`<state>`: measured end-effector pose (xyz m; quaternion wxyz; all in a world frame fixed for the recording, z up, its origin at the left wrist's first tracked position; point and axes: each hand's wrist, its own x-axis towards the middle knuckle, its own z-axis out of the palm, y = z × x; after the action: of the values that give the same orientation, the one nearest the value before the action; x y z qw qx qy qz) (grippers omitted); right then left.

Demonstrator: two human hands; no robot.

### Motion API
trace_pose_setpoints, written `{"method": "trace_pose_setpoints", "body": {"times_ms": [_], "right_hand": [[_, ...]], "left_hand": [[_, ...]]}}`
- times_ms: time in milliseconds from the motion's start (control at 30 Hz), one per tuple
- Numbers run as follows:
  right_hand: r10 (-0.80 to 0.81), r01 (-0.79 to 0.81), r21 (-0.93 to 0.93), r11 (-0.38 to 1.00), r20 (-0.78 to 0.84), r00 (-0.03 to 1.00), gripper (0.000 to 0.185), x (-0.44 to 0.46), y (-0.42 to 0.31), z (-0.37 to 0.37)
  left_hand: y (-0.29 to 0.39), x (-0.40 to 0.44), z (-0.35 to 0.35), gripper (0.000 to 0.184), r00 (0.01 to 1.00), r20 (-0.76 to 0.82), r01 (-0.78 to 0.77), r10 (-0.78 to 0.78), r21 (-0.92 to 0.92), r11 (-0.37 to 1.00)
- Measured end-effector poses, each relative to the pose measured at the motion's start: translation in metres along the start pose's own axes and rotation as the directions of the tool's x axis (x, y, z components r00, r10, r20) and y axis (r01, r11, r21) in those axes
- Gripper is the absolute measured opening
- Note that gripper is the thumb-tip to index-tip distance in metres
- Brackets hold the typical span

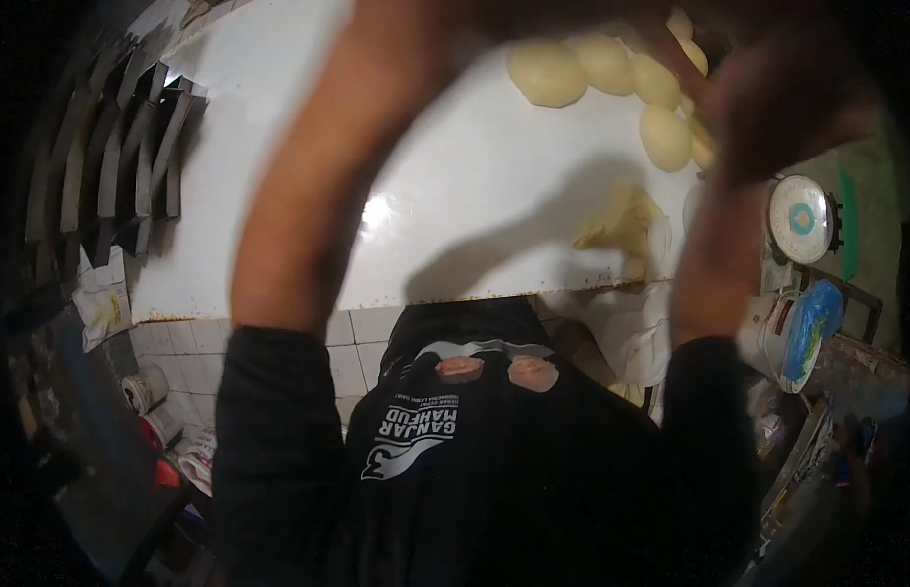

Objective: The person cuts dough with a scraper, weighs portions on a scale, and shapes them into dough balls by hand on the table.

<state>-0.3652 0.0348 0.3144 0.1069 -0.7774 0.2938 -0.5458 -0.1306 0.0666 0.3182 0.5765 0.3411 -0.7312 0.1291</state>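
Several pale yellow dough balls (547, 73) lie in a cluster at the far right of a white table (425, 215). My left hand (562, 15) reaches across the top edge of the view, partly cut off and dark, near the dough balls. My right hand (792, 112) is raised at the upper right, in front of part of the cluster. Both hands are smeared by motion, so their fingers and anything in them cannot be made out.
Dark metal loaf-like pans (112, 157) stand at the left. A round-dial scale (802, 217) sits at the right, above a bucket with a blue plastic bag (812, 333). A yellowish crumpled piece (626, 230) lies near the table's front edge.
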Motion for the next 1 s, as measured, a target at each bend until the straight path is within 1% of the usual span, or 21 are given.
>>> {"method": "trace_pose_setpoints", "body": {"times_ms": [67, 100, 167, 200, 233, 333, 367, 400, 433, 467, 500, 567, 667, 733, 767, 800, 833, 867, 900, 967, 1000], "right_hand": [[0.186, -0.173, -0.105, 0.979, 0.136, 0.973, 0.069, -0.117, 0.021, 0.036], [0.347, -0.310, -0.169, 0.936, 0.274, 0.897, 0.069, -0.196, 0.029, 0.058], [0.573, -0.488, -0.321, 0.812, 0.599, 0.560, 0.068, -0.367, 0.041, 0.091], [0.710, -0.583, -0.638, 0.503, 0.690, -0.142, 0.074, -0.297, -0.026, 0.066], [0.650, -0.572, -0.592, 0.568, 0.749, -0.130, 0.078, -0.299, -0.014, 0.065], [0.617, -0.613, -0.461, 0.642, 0.785, 0.057, 0.092, -0.277, 0.063, 0.061], [0.692, -0.689, -0.454, 0.565, 0.715, 0.096, 0.097, -0.254, 0.088, 0.057], [0.778, -0.720, -0.432, 0.543, 0.582, 0.238, 0.102, -0.226, 0.124, 0.056], [0.769, -0.638, -0.445, 0.628, 0.479, 0.423, 0.108, -0.187, 0.158, 0.052], [0.669, -0.173, -0.755, 0.633, 0.420, 0.613, 0.111, -0.146, 0.179, 0.043], [0.540, -0.074, -0.716, 0.694, 0.450, 0.711, 0.103, -0.096, 0.204, 0.038], [0.423, -0.348, -0.259, 0.901, 0.341, 0.840, 0.079, -0.016, 0.194, 0.047], [0.482, -0.548, 0.096, 0.831, 0.365, 0.796, 0.055, 0.024, 0.208, 0.090], [0.423, -0.554, 0.258, 0.792, 0.423, 0.801, 0.049, -0.023, 0.238, 0.144], [0.415, -0.583, 0.326, 0.745, 0.458, 0.786, 0.045, -0.052, 0.241, 0.165], [0.544, -0.637, -0.047, 0.770, 0.571, 0.615, 0.046, -0.086, 0.236, 0.184], [0.519, -0.538, -0.231, 0.811, 0.710, 0.477, 0.052, -0.129, 0.229, 0.192], [0.474, -0.369, -0.353, 0.860, 0.821, 0.320, 0.059, -0.170, 0.220, 0.200], [0.697, -0.500, -0.544, 0.674, 0.692, 0.187, 0.066, -0.144, 0.170, 0.179], [0.678, -0.501, -0.553, 0.666, 0.729, 0.096, 0.072, -0.131, 0.173, 0.193], [0.670, -0.505, -0.580, 0.639, 0.742, -0.004, 0.073, -0.139, 0.163, 0.191]], "left_hand": [[0.013, -0.115, 0.015, 0.050, 0.951, 0.187, 0.240, -0.245, 0.046, 0.970], [0.025, -0.186, 0.025, 0.050, 0.820, 0.334, 0.452, -0.465, 0.122, 0.884], [0.073, -0.324, 0.022, 0.050, 0.167, 0.621, 0.726, -0.766, 0.448, 0.522], [0.101, -0.352, -0.007, 0.057, -0.128, 0.715, 0.648, -0.687, 0.585, 0.488], [0.104, -0.347, -0.016, 0.059, -0.261, 0.756, 0.595, -0.600, 0.616, 0.516], [0.000, -0.300, 0.014, 0.076, -0.097, 0.765, 0.673, -0.637, 0.522, 0.524], [-0.042, -0.271, 0.020, 0.084, 0.038, 0.723, 0.704, -0.690, 0.470, 0.532], [-0.092, -0.231, 0.025, 0.093, 0.387, 0.617, 0.621, -0.685, 0.375, 0.688], [-0.139, -0.181, 0.018, 0.102, 0.767, 0.410, 0.393, -0.493, 0.307, 0.867], [-0.144, -0.111, -0.003, 0.097, 0.829, 0.338, 0.071, -0.446, 0.727, 0.683], [-0.178, -0.065, -0.022, 0.083, 0.869, 0.264, 0.204, -0.418, 0.580, 0.789], [-0.200, -0.031, -0.036, 0.059, 0.588, 0.070, 0.608, -0.806, 0.620, 0.497], [-0.164, -0.019, -0.044, 0.042, 0.691, -0.305, 0.587, -0.655, -0.291, 0.755], [-0.138, -0.107, -0.023, 0.034, 0.555, -0.344, 0.790, -0.757, -0.068, 0.610], [-0.108, -0.157, 0.003, 0.034, 0.345, -0.373, 0.915, -0.861, -0.070, 0.397], [-0.078, -0.221, 0.029, 0.033, 0.108, -0.350, 0.978, -0.930, -0.131, 0.163], [-0.038, -0.288, 0.057, 0.036, 0.010, -0.302, 1.000, -0.953, 0.015, 0.006], [-0.008, -0.369, 0.104, 0.042, -0.271, -0.112, 0.909, -0.956, -0.357, -0.216], [0.033, -0.330, 0.123, 0.051, -0.319, -0.075, 0.925, -0.945, -0.239, -0.294], [0.029, -0.252, 0.144, 0.058, -0.335, 0.214, 0.609, -0.917, -0.694, -0.384], [0.012, -0.231, 0.135, 0.060, -0.417, 0.433, 0.446, -0.799, -0.668, -0.596]]}}
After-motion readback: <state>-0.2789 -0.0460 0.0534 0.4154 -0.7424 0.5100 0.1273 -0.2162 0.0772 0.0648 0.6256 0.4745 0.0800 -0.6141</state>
